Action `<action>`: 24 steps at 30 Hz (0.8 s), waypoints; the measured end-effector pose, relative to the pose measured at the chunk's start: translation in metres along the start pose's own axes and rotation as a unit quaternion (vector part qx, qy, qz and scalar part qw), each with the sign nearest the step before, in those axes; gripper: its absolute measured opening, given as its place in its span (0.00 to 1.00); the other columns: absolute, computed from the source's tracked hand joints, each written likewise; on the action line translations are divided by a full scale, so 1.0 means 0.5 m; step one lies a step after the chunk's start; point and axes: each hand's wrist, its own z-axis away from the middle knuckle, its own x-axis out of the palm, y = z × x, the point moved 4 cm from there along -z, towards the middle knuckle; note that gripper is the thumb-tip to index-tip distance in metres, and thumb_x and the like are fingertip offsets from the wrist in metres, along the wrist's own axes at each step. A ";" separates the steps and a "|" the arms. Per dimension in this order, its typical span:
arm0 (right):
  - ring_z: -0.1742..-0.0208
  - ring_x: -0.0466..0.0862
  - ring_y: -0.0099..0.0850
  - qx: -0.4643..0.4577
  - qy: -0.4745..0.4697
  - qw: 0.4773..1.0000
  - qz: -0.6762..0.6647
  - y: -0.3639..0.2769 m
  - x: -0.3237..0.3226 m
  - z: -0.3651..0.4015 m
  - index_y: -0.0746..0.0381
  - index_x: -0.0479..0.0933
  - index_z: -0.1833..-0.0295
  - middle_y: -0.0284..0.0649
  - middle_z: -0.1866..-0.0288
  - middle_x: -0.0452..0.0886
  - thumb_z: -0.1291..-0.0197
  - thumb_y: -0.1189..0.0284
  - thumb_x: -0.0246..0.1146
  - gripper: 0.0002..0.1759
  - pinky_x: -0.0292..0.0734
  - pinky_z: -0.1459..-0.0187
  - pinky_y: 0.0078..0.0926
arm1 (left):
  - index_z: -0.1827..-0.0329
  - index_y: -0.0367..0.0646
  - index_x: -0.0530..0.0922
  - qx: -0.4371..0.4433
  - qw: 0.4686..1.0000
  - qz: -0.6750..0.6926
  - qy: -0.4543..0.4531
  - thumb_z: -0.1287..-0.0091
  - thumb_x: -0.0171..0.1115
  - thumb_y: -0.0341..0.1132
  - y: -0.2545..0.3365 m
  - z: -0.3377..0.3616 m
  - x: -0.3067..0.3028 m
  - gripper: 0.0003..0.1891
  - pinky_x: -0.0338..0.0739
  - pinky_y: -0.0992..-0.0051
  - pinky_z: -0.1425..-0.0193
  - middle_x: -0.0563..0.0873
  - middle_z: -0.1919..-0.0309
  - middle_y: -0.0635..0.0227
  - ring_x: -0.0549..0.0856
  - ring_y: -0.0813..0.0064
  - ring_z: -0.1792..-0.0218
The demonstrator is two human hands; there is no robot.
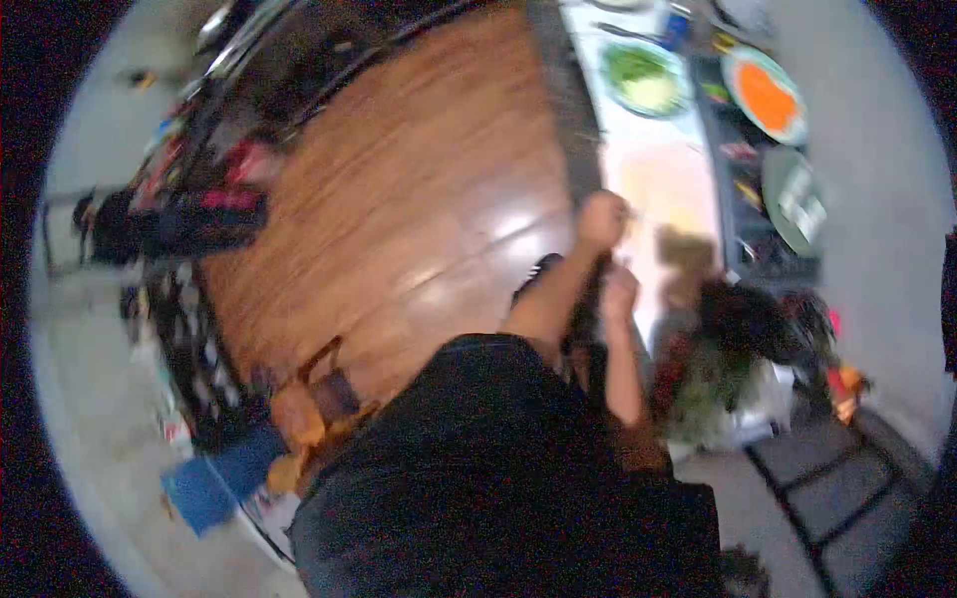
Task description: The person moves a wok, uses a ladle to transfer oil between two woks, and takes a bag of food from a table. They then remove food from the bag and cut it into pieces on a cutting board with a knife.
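Observation:
My left hand (605,219) is closed at the near edge of a long white work surface (648,159). Just below it in the view is my right hand (618,289), its fingers also curled together. The two hands are close but apart, and blur hides what, if anything, lies in them. Beyond them, a light blue-rimmed plate (644,80) holds chopped green and pale pieces. An oval plate (766,97) carries a heap of orange food. White blocks lie on a green plate (795,202). A blurred brown item (684,249) is right of my hands.
A dark, leafy-looking bundle (728,369) fills the area right of my right forearm. Blue and orange objects (224,478) are at the lower left, on the far side of the wooden floor (429,159). Dark shelving lines the left. A dark metal frame (817,498) stands lower right.

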 end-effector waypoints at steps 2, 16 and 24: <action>0.67 0.79 0.47 0.277 -0.056 0.954 -0.099 -0.091 -0.078 -0.031 0.69 0.76 0.69 0.50 0.71 0.80 0.31 0.59 0.43 0.27 0.73 0.59 0.40 | 0.71 0.40 0.84 0.000 0.999 0.037 0.011 0.50 0.61 0.28 0.023 -0.005 -0.015 0.05 0.79 0.64 0.56 0.85 0.67 0.53 0.84 0.56 0.64; 0.62 0.77 0.53 0.217 0.130 0.967 0.032 -0.192 -0.143 -0.031 0.66 0.80 0.62 0.55 0.67 0.79 0.35 0.57 0.51 0.22 0.70 0.59 0.48 | 0.79 0.35 0.78 -0.010 0.975 0.179 -0.131 0.46 0.65 0.28 0.005 -0.026 -0.020 0.08 0.74 0.73 0.73 0.80 0.84 0.62 0.80 0.73 0.81; 0.58 0.77 0.53 0.250 0.112 0.961 0.020 -0.204 -0.138 -0.025 0.66 0.79 0.62 0.55 0.63 0.80 0.34 0.55 0.50 0.24 0.70 0.55 0.46 | 0.75 0.37 0.81 0.062 0.981 0.162 -0.090 0.47 0.62 0.27 0.024 -0.029 -0.040 0.03 0.76 0.72 0.68 0.82 0.78 0.58 0.83 0.69 0.76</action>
